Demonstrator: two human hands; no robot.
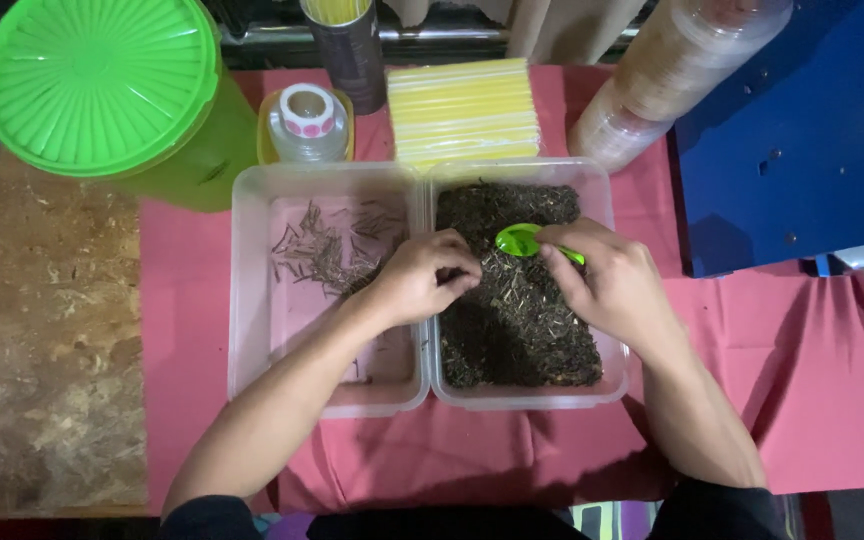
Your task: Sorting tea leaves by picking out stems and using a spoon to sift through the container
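Observation:
Two clear plastic tubs stand side by side on a red cloth. The right tub (614,360) is filled with dark dried tea leaves (517,325). The left tub (252,300) holds only scattered thin stems (327,245). My right hand (612,280) holds a small green spoon (520,240), its bowl just above the leaves. My left hand (420,275) reaches over the wall between the tubs, fingers curled and pinched at the leaves beside the spoon; what they grip is hidden.
A big green lidded container (102,85) stands at the back left. Behind the tubs are a small clear bottle (308,122), a dark can (352,50), a pack of yellow straws (464,108) and stacked clear cups (672,70). A blue panel (802,130) is at right.

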